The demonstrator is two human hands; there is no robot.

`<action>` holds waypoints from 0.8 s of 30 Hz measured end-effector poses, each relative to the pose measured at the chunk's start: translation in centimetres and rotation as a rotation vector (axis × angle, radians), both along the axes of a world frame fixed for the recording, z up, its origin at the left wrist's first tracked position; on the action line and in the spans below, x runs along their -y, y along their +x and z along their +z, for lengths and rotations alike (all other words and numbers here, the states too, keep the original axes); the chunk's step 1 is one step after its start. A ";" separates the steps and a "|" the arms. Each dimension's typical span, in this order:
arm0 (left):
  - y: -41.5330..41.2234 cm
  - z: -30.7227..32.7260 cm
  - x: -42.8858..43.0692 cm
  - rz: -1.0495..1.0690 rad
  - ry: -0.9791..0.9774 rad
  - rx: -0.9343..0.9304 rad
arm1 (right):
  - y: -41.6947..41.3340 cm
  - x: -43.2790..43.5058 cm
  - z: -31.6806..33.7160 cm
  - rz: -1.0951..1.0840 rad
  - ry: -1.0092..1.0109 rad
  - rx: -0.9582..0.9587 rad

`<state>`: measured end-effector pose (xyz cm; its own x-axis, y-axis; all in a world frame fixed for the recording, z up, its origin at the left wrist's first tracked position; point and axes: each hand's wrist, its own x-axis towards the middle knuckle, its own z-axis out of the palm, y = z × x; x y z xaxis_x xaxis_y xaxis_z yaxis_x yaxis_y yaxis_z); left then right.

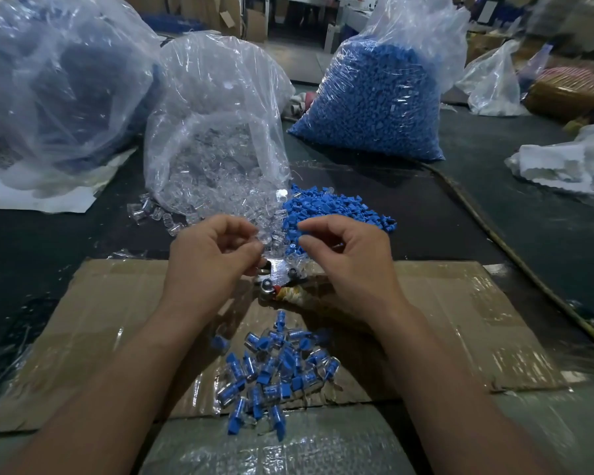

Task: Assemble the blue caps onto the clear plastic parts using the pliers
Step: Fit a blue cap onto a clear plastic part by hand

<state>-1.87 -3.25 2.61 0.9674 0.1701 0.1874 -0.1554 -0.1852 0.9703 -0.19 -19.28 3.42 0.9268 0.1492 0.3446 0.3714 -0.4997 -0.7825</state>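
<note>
The left hand (213, 258) has its fingers curled in, and thumb and forefinger pinch a clear part (259, 236), which is blurred against the pile behind it. The right hand (350, 265) is curled too, its forefinger and thumb bent toward each other with a small gap between them. The tips sit at the near edge of the loose blue caps (333, 210), and whether a cap is caught between them cannot be told. Between the two sets of fingertips and just below them lie the pliers (278, 279), metal head toward the left fingers and handle running under the right palm, resting at the far edge of the cardboard sheet (100, 320). Just beyond the left fingertips the clear plastic parts (199, 200) spill from the mouth of their bag (216, 108), right up against the blue pile. Further past the right fingers stands the full bag of blue caps (374, 97). On the wrist side of both hands, between the forearms, finished pieces (275, 368) lie heaped on the cardboard. Bare cardboard stretches outward of each hand, and dark mat (48, 241) lies beyond its far edge to the left. Well right of the right fingers a cord (494, 234) crosses the mat diagonally.
</note>
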 end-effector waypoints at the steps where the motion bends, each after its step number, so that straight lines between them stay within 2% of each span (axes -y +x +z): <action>1: -0.1 0.0 0.1 -0.004 -0.002 -0.002 | -0.2 -0.3 -0.1 0.017 0.013 0.022; 4: -0.3 0.1 0.2 -0.029 0.007 -0.006 | -0.6 -0.9 -0.1 0.059 0.051 0.067; 11: -0.6 0.7 0.7 -0.074 0.050 0.008 | -0.8 -1.1 -0.2 0.088 -0.050 0.138; 19: -0.8 1.1 0.7 -0.132 -0.048 -0.016 | -0.6 -1.0 -0.1 0.119 -0.042 0.200; 24: -0.8 1.2 0.4 -0.204 -0.153 -0.051 | -0.7 -0.8 -0.2 0.169 0.093 0.028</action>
